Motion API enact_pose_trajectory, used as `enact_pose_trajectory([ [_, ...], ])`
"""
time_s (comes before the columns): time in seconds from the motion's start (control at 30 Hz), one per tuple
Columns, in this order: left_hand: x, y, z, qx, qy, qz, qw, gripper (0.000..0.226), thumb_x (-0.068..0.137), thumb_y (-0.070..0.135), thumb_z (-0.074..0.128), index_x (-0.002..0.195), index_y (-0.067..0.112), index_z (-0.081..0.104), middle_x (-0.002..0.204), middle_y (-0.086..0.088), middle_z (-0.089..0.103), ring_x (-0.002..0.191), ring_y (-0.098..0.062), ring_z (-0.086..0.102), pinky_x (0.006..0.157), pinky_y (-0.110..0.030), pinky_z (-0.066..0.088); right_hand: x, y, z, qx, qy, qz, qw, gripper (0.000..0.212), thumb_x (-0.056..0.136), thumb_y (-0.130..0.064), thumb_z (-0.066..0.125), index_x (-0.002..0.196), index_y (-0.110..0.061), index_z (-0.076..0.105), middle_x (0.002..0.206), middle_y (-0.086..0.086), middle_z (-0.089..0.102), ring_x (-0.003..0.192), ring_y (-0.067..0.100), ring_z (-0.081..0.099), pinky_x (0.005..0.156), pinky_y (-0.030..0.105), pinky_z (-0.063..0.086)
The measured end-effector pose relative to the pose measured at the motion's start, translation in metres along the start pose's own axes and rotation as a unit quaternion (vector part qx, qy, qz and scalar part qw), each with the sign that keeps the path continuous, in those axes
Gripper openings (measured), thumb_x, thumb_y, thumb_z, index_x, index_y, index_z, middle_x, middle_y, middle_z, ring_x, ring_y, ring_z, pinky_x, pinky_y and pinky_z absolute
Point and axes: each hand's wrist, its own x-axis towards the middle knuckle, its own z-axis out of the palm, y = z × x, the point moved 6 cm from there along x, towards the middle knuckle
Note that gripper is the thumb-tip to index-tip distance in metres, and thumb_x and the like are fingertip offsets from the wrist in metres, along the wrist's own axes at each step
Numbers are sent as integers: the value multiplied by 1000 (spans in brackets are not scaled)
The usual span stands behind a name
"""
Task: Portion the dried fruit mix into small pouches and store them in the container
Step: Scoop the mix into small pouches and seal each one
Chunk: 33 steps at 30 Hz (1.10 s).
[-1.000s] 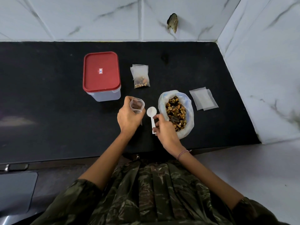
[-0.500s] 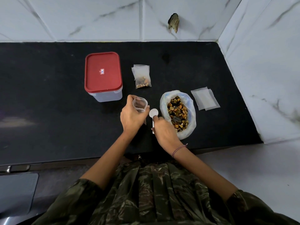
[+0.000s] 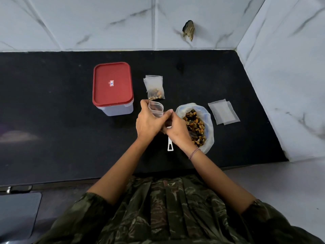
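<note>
Spoon (image 3: 170,146) flat on the counter (image 3: 52,124) under the hands. Left hand (image 3: 149,123) grips the open pouch (image 3: 156,110), right hand (image 3: 177,129) pinches its rim. Bag (image 3: 208,120) alongside, full of fruit mix (image 3: 195,125). Beyond, a filled pouch (image 3: 154,88); the container (image 3: 112,85) is lidded.

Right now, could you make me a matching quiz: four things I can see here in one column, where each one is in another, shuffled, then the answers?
Things
1. container
2. white scoop
3. empty pouches
4. open pouch

Places
A. held up in the left hand
B. farthest right on the counter
C. farthest left, closed
D. lying flat, partly hidden under the right hand

Pairs: 1-C, 2-D, 3-B, 4-A.
</note>
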Motion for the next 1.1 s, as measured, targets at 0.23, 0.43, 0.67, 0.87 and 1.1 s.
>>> enact_pose_trajectory([
  [0.23, 7, -6, 8, -198, -80, -7, 977, 62, 82, 68, 39, 118, 19, 49, 100, 13, 61, 95, -5, 61, 87, -35, 52, 23, 10, -6, 168, -24, 59, 984, 36, 83, -9, 69, 117, -7, 59, 107, 8, 69, 99, 18, 66, 87, 39, 55],
  [0.43, 23, -17, 9, -205, -42, 30, 977, 33, 99, 39, 36, 100, 15, 59, 95, 0, 61, 89, -12, 58, 82, -32, 48, 34, -1, -10, 122, -46, 39, 991, 37, 89, -2, 53, 125, -8, 54, 114, 6, 63, 102, 14, 60, 89, 28, 52],
  [0.67, 35, -1, 8, -161, 31, 75, 984, 22, 102, 27, 37, 90, 16, 52, 85, -4, 54, 74, -6, 51, 68, -25, 44, 40, -15, 10, 277, -3, 71, 958, 41, 98, -40, 42, 129, -14, 48, 111, -4, 58, 106, 10, 57, 96, 33, 49],
  [0.87, 42, 0, 12, -146, 58, 77, 985, 23, 104, 26, 35, 90, 16, 49, 86, -4, 55, 72, -7, 50, 64, -26, 44, 61, -12, -7, 299, 144, 50, 942, 18, 99, -31, 44, 94, -20, 57, 89, -9, 60, 87, 6, 59, 86, 36, 53],
  [1.1, 51, -1, 26, -174, 68, 10, 982, 34, 101, 41, 36, 84, 17, 54, 76, 7, 58, 68, -6, 56, 64, -30, 49, 80, -12, -16, 133, 225, -4, 965, 24, 101, -28, 38, 86, -15, 51, 68, -11, 49, 60, -1, 49, 55, 9, 42],
])
